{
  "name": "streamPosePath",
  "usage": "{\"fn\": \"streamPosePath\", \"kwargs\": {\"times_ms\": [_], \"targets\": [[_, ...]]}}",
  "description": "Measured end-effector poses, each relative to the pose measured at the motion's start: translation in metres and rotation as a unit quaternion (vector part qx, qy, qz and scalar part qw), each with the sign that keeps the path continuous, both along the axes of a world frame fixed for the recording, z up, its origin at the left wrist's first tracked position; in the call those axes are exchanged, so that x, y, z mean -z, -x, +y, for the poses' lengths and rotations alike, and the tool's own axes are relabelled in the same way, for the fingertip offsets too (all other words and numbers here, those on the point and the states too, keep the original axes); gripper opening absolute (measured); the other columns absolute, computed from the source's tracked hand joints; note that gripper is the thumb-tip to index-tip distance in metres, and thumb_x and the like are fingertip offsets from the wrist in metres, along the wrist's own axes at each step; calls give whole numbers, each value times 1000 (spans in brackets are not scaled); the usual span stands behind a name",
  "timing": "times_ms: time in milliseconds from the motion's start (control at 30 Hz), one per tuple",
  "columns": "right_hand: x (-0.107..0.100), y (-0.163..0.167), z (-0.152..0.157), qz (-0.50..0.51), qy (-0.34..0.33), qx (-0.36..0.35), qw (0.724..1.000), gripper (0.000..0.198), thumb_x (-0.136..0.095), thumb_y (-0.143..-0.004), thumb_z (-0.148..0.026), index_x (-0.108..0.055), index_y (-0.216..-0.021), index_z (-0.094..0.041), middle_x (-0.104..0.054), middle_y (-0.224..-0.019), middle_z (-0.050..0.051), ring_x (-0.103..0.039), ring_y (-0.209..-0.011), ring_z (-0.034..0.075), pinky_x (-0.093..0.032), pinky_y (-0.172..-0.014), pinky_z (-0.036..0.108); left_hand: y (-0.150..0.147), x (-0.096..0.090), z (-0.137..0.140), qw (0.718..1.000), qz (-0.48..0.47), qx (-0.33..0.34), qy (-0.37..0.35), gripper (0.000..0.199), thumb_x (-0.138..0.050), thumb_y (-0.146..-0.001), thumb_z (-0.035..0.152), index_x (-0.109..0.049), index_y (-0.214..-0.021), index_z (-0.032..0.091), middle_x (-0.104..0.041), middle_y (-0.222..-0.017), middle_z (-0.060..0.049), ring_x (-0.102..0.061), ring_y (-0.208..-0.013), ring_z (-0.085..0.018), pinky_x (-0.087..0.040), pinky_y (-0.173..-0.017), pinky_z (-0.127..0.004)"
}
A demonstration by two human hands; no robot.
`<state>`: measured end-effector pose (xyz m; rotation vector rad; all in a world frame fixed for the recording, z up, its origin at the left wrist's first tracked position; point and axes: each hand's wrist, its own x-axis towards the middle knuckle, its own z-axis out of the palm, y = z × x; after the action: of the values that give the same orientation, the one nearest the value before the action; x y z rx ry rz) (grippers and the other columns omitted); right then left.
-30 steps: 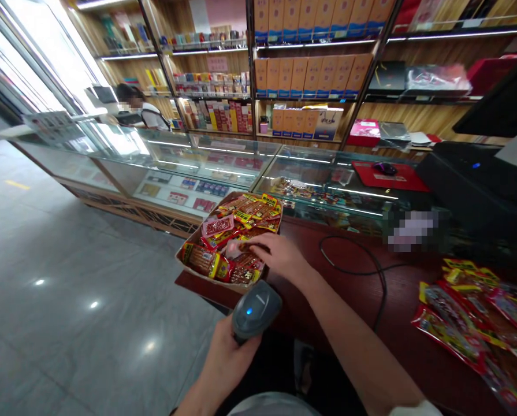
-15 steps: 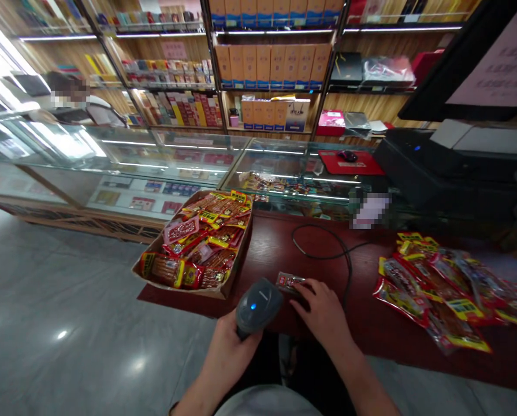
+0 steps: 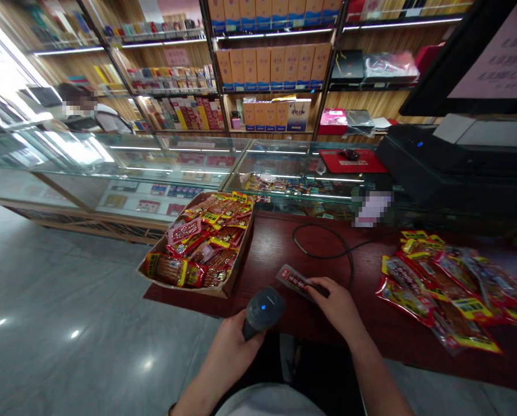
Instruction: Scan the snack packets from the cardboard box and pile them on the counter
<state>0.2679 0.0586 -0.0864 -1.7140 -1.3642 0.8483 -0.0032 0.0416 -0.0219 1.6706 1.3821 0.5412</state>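
My left hand (image 3: 231, 346) is wrapped round the handle of a dark grey barcode scanner (image 3: 264, 311), whose blue light shows on top. Its cable hangs down below. To the right, my right hand (image 3: 334, 306) grips the near end of a narrow snack packet (image 3: 293, 278) with dark red print, at the front of the dark red counter. The packet's far end points left and away, and the fingers hide its near end. Left of the scanner, an open cardboard box (image 3: 229, 289) holds several red and yellow snack packets (image 3: 217, 237).
A loose pile of snack packets (image 3: 440, 289) lies on the right of the counter (image 3: 275, 242). A black cable (image 3: 323, 254) loops behind my right hand. Glass display cases (image 3: 171, 156), a mouse (image 3: 349, 154) on a red mat and a monitor (image 3: 466, 75) stand beyond. A person (image 3: 93, 112) is far left.
My right hand has closed on the snack packet, which has turned to lie more slantwise. The scanner in my left hand sits slightly lower and further right in view.
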Motion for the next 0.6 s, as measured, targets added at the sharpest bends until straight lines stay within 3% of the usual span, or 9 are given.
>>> {"fn": "streamPosePath", "kwargs": {"times_ms": [100, 200, 267, 367, 433, 500, 600], "targets": [[-1, 2, 0, 218, 21, 91, 971, 33, -75, -76, -52, -68, -92, -25, -78, -95, 4, -74, -92, 28, -58, -89, 46, -4, -4, -1, 1000, -7, 16, 0, 17, -60, -80, 13, -75, -88, 15, -79, -82, -3, -72, -80, -24, -52, -74, -27], [-3, 9, 0, 431, 30, 147, 890, 42, -86, -65, -49, -59, -87, -26, -77, -89, -1, -76, -85, 24, -62, -83, 43, -8, -9, 0, 999, -21, 35, -6, 18, -58, -78, 10, -74, -85, 15, -78, -81, -2, -72, -79, -23, -51, -71, -25], [-4, 16, 0, 517, 12, 161, 840, 50, -92, -61, -40, -62, -100, -28, -78, -97, -3, -77, -92, 21, -62, -85, 37, -10, -11, 0, 999, -29, 41, -9, 19, -58, -77, 9, -74, -86, 15, -78, -81, -2, -71, -79, -22, -50, -71, -25], [-6, 27, -1, 553, -20, 182, 813, 85, -96, -58, -26, -56, -132, -40, -77, -101, -8, -76, -92, 15, -61, -75, 24, -12, -11, 0, 998, -36, 43, -10, 21, -57, -76, 8, -74, -86, 15, -77, -81, -1, -70, -78, -21, -50, -71, -25], [-7, 31, -2, 554, -42, 201, 807, 101, -96, -57, -19, -48, -141, -48, -76, -100, -10, -75, -87, 12, -60, -70, 20, -12, -11, 0, 998, -36, 40, -11, 21, -57, -76, 8, -74, -87, 15, -77, -80, -1, -69, -77, -21, -49, -71, -24], [-7, 34, -3, 560, -55, 216, 798, 101, -96, -55, -17, -52, -141, -47, -76, -97, -11, -74, -83, 10, -61, -70, 20, -12, -11, 0, 999, -35, 38, -11, 21, -57, -76, 8, -74, -87, 15, -77, -81, -1, -69, -78, -21, -49, -71, -24], [-6, 33, -5, 570, -60, 209, 792, 81, -96, -55, -17, -66, -128, -38, -76, -93, -9, -74, -82, 11, -62, -74, 22, -13, -12, 2, 999, -33, 37, -8, 18, -57, -77, 10, -73, -84, 15, -76, -79, -2, -69, -77, -21, -49, -70, -25]]}}
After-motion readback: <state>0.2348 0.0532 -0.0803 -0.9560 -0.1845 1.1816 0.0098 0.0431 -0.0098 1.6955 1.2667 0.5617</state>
